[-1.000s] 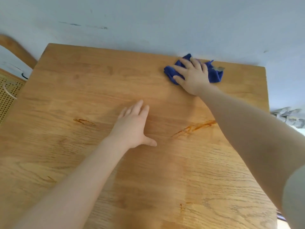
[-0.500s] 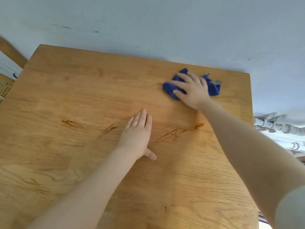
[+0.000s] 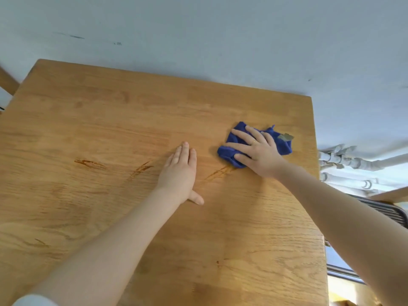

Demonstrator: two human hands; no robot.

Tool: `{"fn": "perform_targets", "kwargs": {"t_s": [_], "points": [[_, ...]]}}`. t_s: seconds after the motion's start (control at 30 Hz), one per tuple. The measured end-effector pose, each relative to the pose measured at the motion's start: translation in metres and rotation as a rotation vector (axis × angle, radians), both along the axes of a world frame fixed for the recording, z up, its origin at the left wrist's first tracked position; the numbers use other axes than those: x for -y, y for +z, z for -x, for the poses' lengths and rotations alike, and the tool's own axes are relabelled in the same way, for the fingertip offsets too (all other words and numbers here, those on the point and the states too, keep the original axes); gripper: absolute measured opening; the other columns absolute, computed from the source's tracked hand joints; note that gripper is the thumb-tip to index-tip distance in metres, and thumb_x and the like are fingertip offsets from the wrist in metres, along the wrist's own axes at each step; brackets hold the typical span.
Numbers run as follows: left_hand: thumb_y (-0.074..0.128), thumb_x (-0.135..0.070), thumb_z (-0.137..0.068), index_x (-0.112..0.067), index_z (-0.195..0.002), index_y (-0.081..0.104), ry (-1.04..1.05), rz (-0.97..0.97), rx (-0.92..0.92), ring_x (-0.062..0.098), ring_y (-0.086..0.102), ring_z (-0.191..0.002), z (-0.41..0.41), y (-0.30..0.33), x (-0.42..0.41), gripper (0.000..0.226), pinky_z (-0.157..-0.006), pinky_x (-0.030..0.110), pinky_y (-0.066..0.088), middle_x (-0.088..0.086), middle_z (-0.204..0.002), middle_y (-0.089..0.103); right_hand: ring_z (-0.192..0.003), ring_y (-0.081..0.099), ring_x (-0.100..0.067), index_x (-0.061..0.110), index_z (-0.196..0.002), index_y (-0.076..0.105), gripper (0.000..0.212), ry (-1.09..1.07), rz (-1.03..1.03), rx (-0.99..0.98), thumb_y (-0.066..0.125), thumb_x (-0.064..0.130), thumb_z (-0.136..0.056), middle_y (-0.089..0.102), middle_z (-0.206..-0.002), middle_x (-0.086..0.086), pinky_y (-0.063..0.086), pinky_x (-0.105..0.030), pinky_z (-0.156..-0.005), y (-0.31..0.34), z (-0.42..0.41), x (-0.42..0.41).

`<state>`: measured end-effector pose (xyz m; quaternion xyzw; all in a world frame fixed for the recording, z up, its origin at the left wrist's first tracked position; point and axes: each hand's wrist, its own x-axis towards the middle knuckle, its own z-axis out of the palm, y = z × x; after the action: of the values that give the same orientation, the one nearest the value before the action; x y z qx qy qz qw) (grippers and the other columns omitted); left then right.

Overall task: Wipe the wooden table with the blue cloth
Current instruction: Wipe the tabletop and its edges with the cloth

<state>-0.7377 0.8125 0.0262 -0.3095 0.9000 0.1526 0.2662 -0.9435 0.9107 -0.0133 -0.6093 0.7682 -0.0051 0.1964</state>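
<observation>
From the head view, the right hand covers most of the blue cloth, so its middle is hidden. The cloth is crumpled, deep blue, with a small grey tag at its far edge, lying toward the far right of the wooden bench. Right fingers are spread straight, pressing it. The left hand rests flat on the bench, fingers straight.
</observation>
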Motion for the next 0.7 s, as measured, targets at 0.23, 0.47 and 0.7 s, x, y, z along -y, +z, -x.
{"fn": "perform_targets", "kwargs": {"t_s": [0.23,0.47,0.7], "points": [[0.071,-0.063,-0.061,-0.004,-0.145,-0.018,-0.024,-0.001,-0.015,0.027,-0.016,-0.143,-0.003,-0.010,0.004,0.135,-0.114,0.035,-0.006,0.018,-0.151,-0.027,-0.144,0.002,-0.021,0.050,-0.138,0.028,0.039,-0.185,0.031,-0.097,0.025,0.044,-0.099,0.012,-0.156,0.013,0.003,-0.045,-0.113,-0.010,0.038,0.048],[0.070,-0.062,-0.064,-0.004,-0.146,-0.016,-0.024,-0.003,0.002,0.028,-0.014,-0.144,-0.005,-0.003,0.002,0.132,-0.116,0.036,-0.004,0.018,-0.152,-0.025,-0.144,0.000,-0.018,0.051,-0.131,0.039,0.039,-0.149,0.054,0.106,0.040,0.047,-0.092,0.017,-0.154,0.015,-0.007,-0.043,-0.113,0.004,-0.001,-0.013],[0.072,-0.058,-0.065,-0.003,-0.145,-0.015,-0.022,-0.009,-0.007,0.028,-0.015,-0.143,-0.003,-0.003,0.003,0.131,-0.116,0.036,-0.003,0.018,-0.152,-0.024,-0.143,0.012,-0.026,0.049,-0.130,0.042,0.051,-0.203,0.119,-0.083,0.016,0.058,-0.087,0.026,-0.152,0.012,0.002,-0.050,-0.112,-0.004,-0.023,-0.029]]}}
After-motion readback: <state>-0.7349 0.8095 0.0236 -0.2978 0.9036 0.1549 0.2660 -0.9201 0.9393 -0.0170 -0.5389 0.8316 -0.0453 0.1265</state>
